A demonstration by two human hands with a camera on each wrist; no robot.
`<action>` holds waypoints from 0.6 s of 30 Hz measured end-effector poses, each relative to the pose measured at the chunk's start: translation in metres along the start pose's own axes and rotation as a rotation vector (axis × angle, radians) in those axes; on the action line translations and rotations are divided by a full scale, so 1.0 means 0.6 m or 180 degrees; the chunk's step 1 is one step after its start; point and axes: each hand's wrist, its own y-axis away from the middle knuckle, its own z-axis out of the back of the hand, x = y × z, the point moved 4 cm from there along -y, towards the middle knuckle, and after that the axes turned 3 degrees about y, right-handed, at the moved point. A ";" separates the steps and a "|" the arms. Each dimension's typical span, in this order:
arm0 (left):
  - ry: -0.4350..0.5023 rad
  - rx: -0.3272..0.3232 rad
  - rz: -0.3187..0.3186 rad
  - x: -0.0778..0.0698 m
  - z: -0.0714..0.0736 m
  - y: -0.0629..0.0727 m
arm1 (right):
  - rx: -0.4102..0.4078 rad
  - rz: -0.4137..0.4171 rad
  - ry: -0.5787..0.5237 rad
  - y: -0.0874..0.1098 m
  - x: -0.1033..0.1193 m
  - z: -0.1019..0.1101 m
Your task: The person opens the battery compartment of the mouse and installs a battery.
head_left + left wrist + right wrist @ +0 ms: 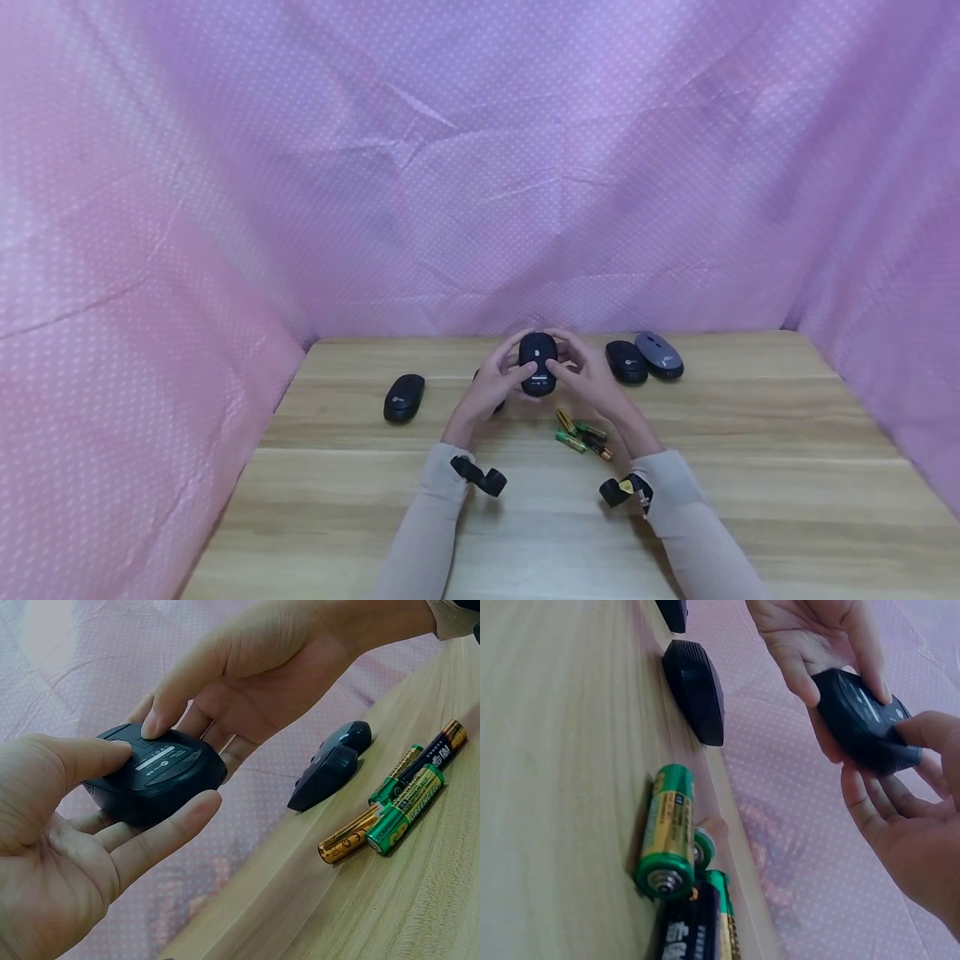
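Both hands hold a black computer mouse [537,367] above the table, its labelled underside turned up toward the head camera. My left hand [492,385] grips one side, with the thumb pressed on the underside and the fingers beneath. On the other side my right hand [592,379] pinches it the same way, thumb on the bottom face near the label. In the left wrist view the mouse [161,771] shows its printed label and the edge of a cover. Several AA-size batteries [409,806], green-gold and black, lie in a loose pile on the table below the hands.
A black mouse [404,398] lies to the left, and another [694,690] is partly hidden behind the left hand. At the right, a black mouse [626,362] sits beside a grey one [660,356]. Pink dotted cloth [480,167] hangs behind the wooden table [337,500].
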 end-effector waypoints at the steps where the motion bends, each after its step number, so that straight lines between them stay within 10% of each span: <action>1: -0.0017 0.0011 -0.0013 -0.001 0.000 0.001 | 0.0013 -0.0002 0.0001 0.000 0.000 0.000; 18: -0.0040 0.0045 0.0004 0.002 -0.001 0.001 | 0.0043 -0.0026 0.0092 0.002 0.003 0.000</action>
